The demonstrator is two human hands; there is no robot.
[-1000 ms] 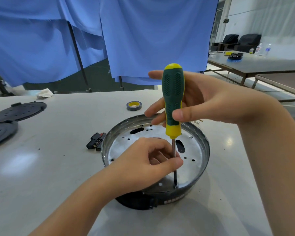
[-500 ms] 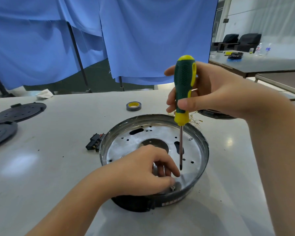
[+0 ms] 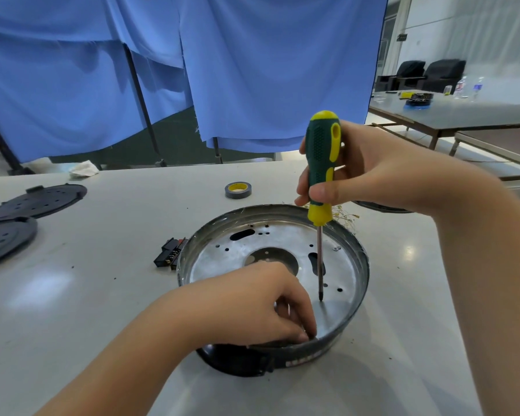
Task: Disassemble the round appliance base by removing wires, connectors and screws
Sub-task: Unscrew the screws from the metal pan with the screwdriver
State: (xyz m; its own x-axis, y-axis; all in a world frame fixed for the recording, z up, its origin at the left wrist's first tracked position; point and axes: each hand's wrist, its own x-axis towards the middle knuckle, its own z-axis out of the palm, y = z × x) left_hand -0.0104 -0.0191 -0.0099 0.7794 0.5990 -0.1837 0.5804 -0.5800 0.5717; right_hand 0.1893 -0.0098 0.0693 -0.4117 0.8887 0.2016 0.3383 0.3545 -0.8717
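Green-and-yellow screwdriver (image 3: 323,166), silver round base (image 3: 347,262), grey-and-yellow tape roll (image 3: 238,190), blue curtain (image 3: 252,70)

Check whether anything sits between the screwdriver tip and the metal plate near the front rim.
Nothing visible does: the screwdriver, held by the right hand, hangs tip-down over bare plate in the round base. The left hand fingers the near rim, left of the tip.

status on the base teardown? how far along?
Done, by the look of it: black cover discs and a black connector block lie loose on the table, and the round metal base shows open holes. In hand: the right hand holds the screwdriver upright with its tip off the plate, while the left hand pinches at something by the near rim, hidden under the fingers. Left: one small fastener visible near the far right rim.
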